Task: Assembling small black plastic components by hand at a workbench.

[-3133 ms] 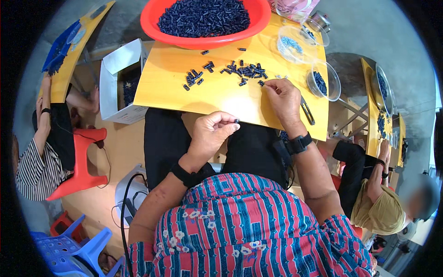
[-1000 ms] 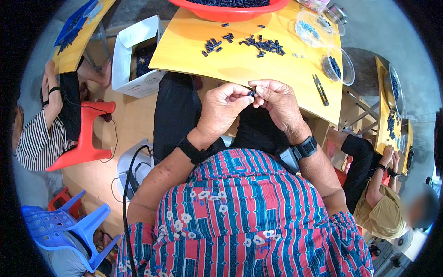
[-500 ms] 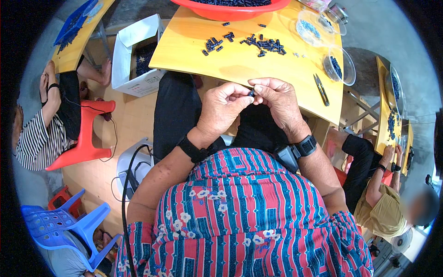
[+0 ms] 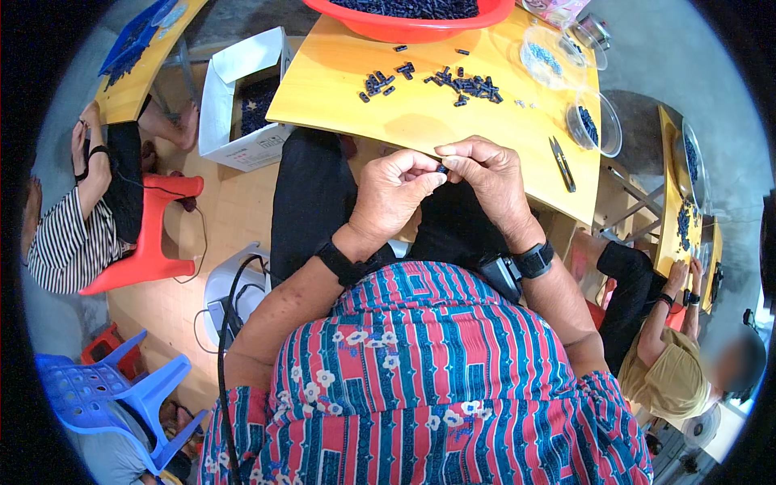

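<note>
Just off the front edge of the yellow table (image 4: pixel 356 105), my two hands meet over my lap. Between thumb and fingers, my left hand (image 4: pixel 394 187) pinches a small dark plastic piece (image 4: pixel 442 169). Thumb and index of my right hand (image 4: pixel 485 174) close on the same piece from the other side, so its far end is mostly covered. Loose dark pieces of similar look lie in a larger pile (image 4: pixel 473 86) and a smaller pile (image 4: pixel 377 83) on the tabletop beyond my hands. Black-handled tweezers or snips (image 4: pixel 563 164) rest to the right.
A red basin (image 4: pixel 404 24) full of dark pieces stands at the far edge. Clear tubs hold light-blue bits (image 4: pixel 543 58) and dark parts (image 4: pixel 588 125). A white carton (image 4: pixel 242 145) is on the floor at left. Other people sit at tables on both sides.
The view has shifted slightly, moving the table a little right and down in the picture. Both hands keep their pinch on the dark piece, with only small finger movement.
</note>
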Demonstrator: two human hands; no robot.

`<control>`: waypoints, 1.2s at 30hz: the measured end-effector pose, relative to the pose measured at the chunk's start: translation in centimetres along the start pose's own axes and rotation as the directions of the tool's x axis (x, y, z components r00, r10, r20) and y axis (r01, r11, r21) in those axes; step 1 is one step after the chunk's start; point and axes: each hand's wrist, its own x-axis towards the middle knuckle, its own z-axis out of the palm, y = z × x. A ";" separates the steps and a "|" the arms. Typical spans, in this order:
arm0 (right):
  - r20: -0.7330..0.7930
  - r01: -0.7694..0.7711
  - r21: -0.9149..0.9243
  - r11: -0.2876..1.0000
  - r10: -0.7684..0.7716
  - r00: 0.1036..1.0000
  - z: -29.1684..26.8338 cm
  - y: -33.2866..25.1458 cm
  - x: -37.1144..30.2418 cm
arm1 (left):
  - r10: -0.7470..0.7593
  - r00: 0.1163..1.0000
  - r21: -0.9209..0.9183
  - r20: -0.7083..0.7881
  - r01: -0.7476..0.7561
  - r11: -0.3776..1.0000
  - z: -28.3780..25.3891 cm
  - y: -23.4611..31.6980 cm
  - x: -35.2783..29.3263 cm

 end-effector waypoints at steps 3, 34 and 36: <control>-0.005 0.068 -0.016 0.998 -0.068 0.998 0.6 0.1 0.0 | -0.011 1.000 -0.028 -0.009 0.011 1.000 -0.2 -0.5 -0.2; 0.009 0.153 0.013 0.988 -0.153 0.988 1.2 -1.8 2.1 | 0.041 0.999 0.021 -0.031 -0.040 0.999 -2.1 3.3 3.5; 0.001 0.138 0.003 0.990 -0.138 0.990 1.1 -2.0 2.7 | 0.073 0.996 0.165 -0.043 -0.065 0.984 -2.4 2.7 4.4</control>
